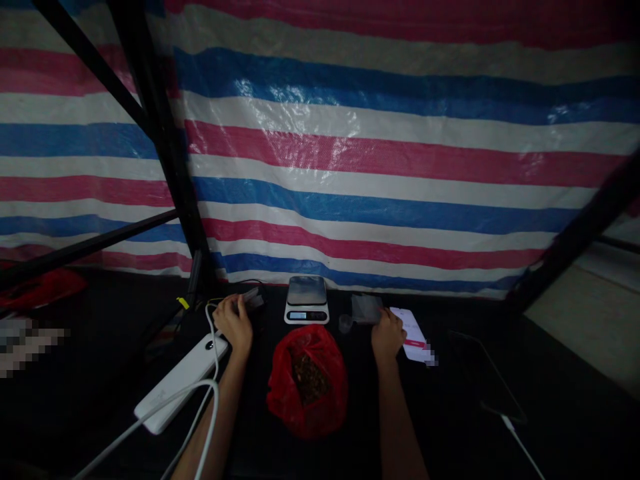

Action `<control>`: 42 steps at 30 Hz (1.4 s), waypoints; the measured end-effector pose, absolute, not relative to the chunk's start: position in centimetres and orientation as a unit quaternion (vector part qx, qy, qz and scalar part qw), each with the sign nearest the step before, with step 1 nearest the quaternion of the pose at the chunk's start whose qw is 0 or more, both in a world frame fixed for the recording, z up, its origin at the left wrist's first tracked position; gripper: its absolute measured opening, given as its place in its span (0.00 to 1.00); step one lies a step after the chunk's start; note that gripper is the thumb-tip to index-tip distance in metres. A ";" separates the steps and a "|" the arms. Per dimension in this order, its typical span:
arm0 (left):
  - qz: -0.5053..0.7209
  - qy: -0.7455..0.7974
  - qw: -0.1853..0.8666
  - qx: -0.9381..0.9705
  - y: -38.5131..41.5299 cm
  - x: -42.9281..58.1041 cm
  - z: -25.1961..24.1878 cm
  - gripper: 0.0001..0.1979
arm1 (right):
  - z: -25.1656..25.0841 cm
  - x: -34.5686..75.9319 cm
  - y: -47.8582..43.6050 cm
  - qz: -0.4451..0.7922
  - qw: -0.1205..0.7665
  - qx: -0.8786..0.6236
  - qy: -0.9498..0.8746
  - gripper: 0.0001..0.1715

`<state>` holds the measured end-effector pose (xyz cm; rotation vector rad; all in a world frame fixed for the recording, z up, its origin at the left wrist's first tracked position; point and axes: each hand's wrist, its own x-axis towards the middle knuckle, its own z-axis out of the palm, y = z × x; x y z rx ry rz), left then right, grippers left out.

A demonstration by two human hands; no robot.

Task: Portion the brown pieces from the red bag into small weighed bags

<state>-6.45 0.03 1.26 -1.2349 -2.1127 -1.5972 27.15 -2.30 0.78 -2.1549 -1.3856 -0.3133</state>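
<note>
Scale (307,300) stands mid-frame between left hand (235,325), closed on a grey packet (250,299), and right hand (387,335), touching a dark pouch (366,309), grip unclear.

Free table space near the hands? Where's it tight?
Bare: tabletop between white card and phone, down to the near edge. Crowded: the row from left hand past scale and clear cup to right hand; red bag fills the gap between the forearms. Left of the power strip is too dark to judge.
</note>
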 end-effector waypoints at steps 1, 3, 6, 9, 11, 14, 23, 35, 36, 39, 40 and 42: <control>-0.544 -0.723 0.095 -0.415 0.2 -6.5 1.1 0.17 | 0.5 27.4 -2.4 -0.114 0.242 -0.813 -0.517 0.21; -0.554 -0.734 0.060 -0.389 0.4 -6.8 0.7 0.17 | 0.2 27.5 -2.4 -0.114 0.199 -0.822 -0.522 0.18; -0.563 -0.748 0.036 -0.349 0.4 -7.2 0.5 0.17 | 0.4 27.1 -2.5 -0.117 0.188 -0.816 -0.533 0.16; -0.543 -0.766 0.041 -0.343 0.1 -7.5 0.7 0.16 | 0.7 27.1 -2.5 -0.107 0.194 -0.812 -0.540 0.14; -0.511 -0.778 0.060 -0.361 -0.1 -7.2 1.0 0.17 | 0.9 27.1 -2.5 -0.100 0.197 -0.812 -0.540 0.14; -0.470 -0.781 0.138 -0.387 -0.5 -6.3 1.7 0.19 | 1.4 26.8 -2.2 -0.109 0.248 -0.806 -0.527 0.17; -0.475 -0.489 -0.040 -0.731 -2.5 0.2 1.7 0.10 | 3.1 18.4 -2.8 0.003 0.523 -0.540 -0.659 0.18; -0.511 -0.480 -0.097 -0.707 -3.1 2.8 0.8 0.09 | 0.7 13.4 -4.1 0.082 0.501 -0.447 -0.736 0.24; -0.511 -0.478 -0.094 -0.708 -3.1 2.8 0.8 0.09 | 0.8 13.5 -4.1 0.079 0.502 -0.448 -0.736 0.24; -0.517 -0.461 -0.093 -0.715 -3.3 2.8 1.0 0.09 | 1.1 13.7 -4.1 0.075 0.509 -0.459 -0.725 0.23; -0.522 -0.454 -0.096 -0.716 -3.3 2.8 1.1 0.09 | 1.3 13.8 -4.1 0.076 0.513 -0.463 -0.719 0.22; -0.533 -0.444 -0.107 -0.712 -3.3 2.8 1.4 0.08 | 1.5 14.1 -4.1 0.077 0.521 -0.469 -0.709 0.19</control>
